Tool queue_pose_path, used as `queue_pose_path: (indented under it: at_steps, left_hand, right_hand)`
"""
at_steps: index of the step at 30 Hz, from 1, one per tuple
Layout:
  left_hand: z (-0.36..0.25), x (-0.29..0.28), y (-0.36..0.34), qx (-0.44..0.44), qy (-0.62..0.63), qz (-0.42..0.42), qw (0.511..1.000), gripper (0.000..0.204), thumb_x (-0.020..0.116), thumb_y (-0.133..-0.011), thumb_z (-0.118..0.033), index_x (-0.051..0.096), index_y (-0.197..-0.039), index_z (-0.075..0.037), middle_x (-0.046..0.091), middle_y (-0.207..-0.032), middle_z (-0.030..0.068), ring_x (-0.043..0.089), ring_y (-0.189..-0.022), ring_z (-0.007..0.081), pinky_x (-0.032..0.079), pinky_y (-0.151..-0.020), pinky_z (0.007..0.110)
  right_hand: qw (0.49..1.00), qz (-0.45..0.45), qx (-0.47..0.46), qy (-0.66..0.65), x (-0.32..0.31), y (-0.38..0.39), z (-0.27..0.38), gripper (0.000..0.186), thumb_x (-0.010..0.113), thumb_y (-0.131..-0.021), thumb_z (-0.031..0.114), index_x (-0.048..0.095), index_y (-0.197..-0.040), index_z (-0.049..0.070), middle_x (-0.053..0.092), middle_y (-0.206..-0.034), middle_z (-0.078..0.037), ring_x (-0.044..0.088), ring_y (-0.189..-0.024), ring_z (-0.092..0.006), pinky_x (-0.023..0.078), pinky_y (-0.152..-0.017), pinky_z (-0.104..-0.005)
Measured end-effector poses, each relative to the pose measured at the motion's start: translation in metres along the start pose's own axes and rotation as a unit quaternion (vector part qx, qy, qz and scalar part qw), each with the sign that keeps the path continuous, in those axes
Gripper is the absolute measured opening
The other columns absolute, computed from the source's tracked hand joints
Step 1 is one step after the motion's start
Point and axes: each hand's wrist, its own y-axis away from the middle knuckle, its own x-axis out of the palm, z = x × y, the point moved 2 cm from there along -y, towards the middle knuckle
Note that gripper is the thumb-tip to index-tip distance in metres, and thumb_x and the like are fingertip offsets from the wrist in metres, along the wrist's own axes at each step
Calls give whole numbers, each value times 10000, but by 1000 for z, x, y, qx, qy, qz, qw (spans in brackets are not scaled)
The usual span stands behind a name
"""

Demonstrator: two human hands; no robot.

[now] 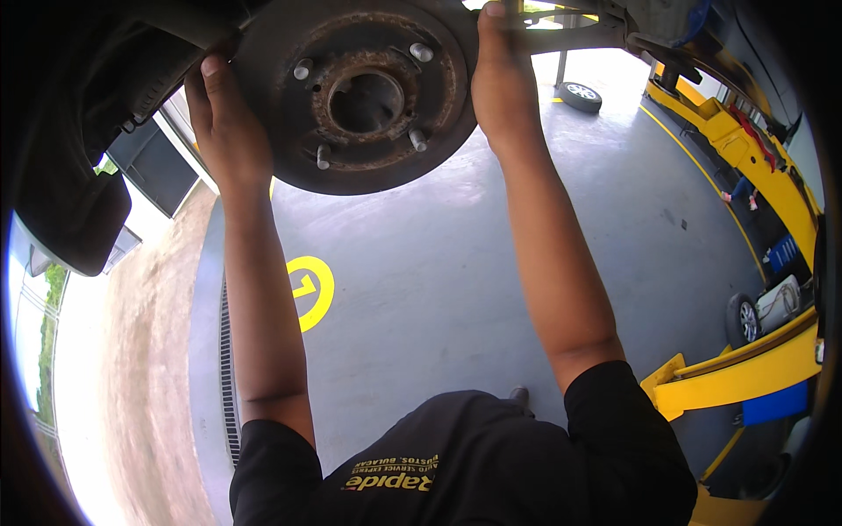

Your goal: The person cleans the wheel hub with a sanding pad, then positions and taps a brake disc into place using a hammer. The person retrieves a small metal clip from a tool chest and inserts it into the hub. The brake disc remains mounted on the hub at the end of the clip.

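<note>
Overhead at the top of the head view is a dark brake disc (373, 173), with a rusty hub, a round centre hole and several silver wheel studs. My left hand (230, 131) grips its left edge, thumb up and fingers curled at the side. On the opposite edge, my right hand (507, 88) presses in with its thumb pointing up, its other fingers mostly hidden behind. The disc sits in place on the raised car's hub, and both my arms reach up to it.
Around the disc hang a dark wheel-arch liner (79, 210) and a suspension arm (579, 37). Yellow lift arms (745, 368) stand at right. A wheel (579, 97) lies on the grey floor (438, 289) farther off; another wheel (744, 319) is beside the lift. A drain grate (230, 377) runs at left.
</note>
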Motion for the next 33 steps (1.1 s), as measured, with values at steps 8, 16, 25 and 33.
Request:
queue_pose_path:
  at_steps: [8, 16, 25, 33]
  left_hand:
    - [-33, -4, 5, 15, -16, 2, 1000, 520, 324, -1115, -411, 579, -1372, -39, 638, -1347, 179, 587, -1283, 302, 388, -1146, 409]
    - [-21, 4, -5, -21, 78, -91, 993, 570, 394, -1108, -419, 369, -1501, -7, 455, -1493, 260, 513, -1325, 348, 410, -1152, 438]
    - [-32, -31, 148, 191, 233, 118, 946, 464, 361, -1046, -377, 521, -1316, -36, 652, -1171, 203, 644, -1045, 360, 510, -961, 488]
    - [-55, 128, 379, -177, 37, 840, 512, 316, 515, -1084, -240, 585, -1332, -58, 691, -1223, 137, 674, -1100, 260, 530, -959, 387]
  right_hand:
    - [997, -61, 9, -43, 0, -13, 40, 603, 303, -1106, 509, 504, -1326, -15, 553, -1149, -166, 535, -1061, -273, 414, -984, -416]
    - [989, -87, -99, 69, 6, 9, 2, 422, 568, -1014, 364, 486, -1274, 42, 535, -1184, -222, 492, -1181, -427, 364, -1024, -534]
    - [803, 309, 478, 176, -228, 317, -118, 306, 530, -1062, 322, 621, -1212, 71, 703, -1176, -121, 666, -1102, -274, 520, -956, -434]
    - [595, 69, 699, 390, -517, 528, 10, 367, 613, -998, 336, 677, -1189, 29, 704, -1219, -204, 652, -1182, -363, 503, -1027, -447]
